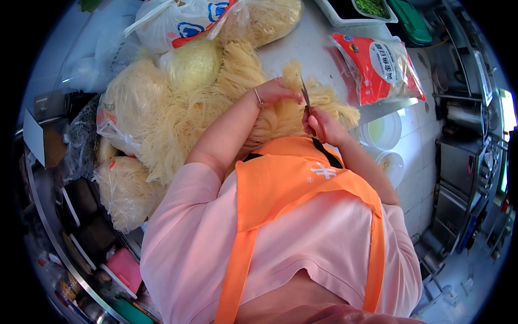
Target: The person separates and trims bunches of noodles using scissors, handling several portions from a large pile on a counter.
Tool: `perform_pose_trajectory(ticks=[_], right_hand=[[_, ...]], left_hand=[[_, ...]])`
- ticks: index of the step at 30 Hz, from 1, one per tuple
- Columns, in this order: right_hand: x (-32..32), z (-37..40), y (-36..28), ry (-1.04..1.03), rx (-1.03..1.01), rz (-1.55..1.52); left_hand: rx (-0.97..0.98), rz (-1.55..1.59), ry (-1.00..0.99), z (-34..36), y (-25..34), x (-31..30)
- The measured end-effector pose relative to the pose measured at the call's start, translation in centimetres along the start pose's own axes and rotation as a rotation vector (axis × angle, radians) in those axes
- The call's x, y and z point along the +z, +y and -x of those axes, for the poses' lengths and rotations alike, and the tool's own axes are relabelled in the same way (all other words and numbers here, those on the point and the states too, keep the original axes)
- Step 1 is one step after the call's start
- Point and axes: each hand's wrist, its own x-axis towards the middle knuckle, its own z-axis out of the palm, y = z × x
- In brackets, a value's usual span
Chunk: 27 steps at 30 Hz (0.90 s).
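My left hand (280, 90) is closed around a bundle of pale yellow dried noodles (292, 74), whose loose ends stick up above the fingers. In my right hand (325, 125) is a pair of scissors (307, 97) with red handles, the blades pointing up right beside the bundle. Beneath both hands a large heap of the same thin noodles (199, 116) spreads across the table, running to the left and under my wrists. The orange apron front covers the near edge of the heap.
Clear plastic bags of noodles (132, 105) stand at the left, with a white printed bag (181, 21) behind. A red and white packet (377, 67) lies on the table (315, 46) at the right. Round white tubs (384, 132) sit below the table's right edge.
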Motion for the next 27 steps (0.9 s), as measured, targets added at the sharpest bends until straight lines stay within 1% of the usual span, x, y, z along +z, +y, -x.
perform_pose_trajectory(ticks=[1,3,7,12,16,18,19,21,22,24,25,27], right_hand=[[0.1,-0.2,0.3,-0.002,0.000,-0.001],[0.3,-0.5,0.7,0.065,0.045,0.028],[0.4,-0.8,0.6,0.100,0.024,0.083],[0.5,-0.3,-1.1,0.110,0.144,0.047],[0.6,-0.5,-0.5,0.145,0.130,0.022],[0.5,-0.4,-0.8,0.147,0.213,-0.072],[0.5,-0.3,-0.8,0.148,0.212,-0.073],[0.4,0.0,-0.8,0.161,0.241,0.077],[0.0,0.2,-0.8,0.161,0.240,0.076],[-0.9,0.7,-0.7,0.009,0.133,0.087],[-1.1,1.0,-0.8,0.010,0.133,0.087],[-0.9,1.9,-1.2,-0.050,-0.001,-0.044]], left_hand=[[0.006,0.004,0.012,0.2,0.3,0.1],[0.013,0.007,0.026,0.3,0.4,0.1],[0.007,0.052,0.027,0.2,0.1,-0.2],[-0.010,0.046,0.060,0.1,-0.3,-0.1],[-0.009,0.012,0.067,0.1,-0.2,-0.1],[0.005,0.015,0.056,0.0,-0.4,-0.1],[-0.006,0.022,0.071,0.1,-0.4,0.0],[-0.018,0.028,0.086,0.1,-0.4,0.0],[0.000,0.031,0.079,0.0,-0.5,-0.1],[0.019,0.032,0.070,0.1,-0.3,0.1],[0.026,0.025,0.081,0.2,0.1,0.5],[0.034,0.018,0.092,0.3,0.2,0.7]])
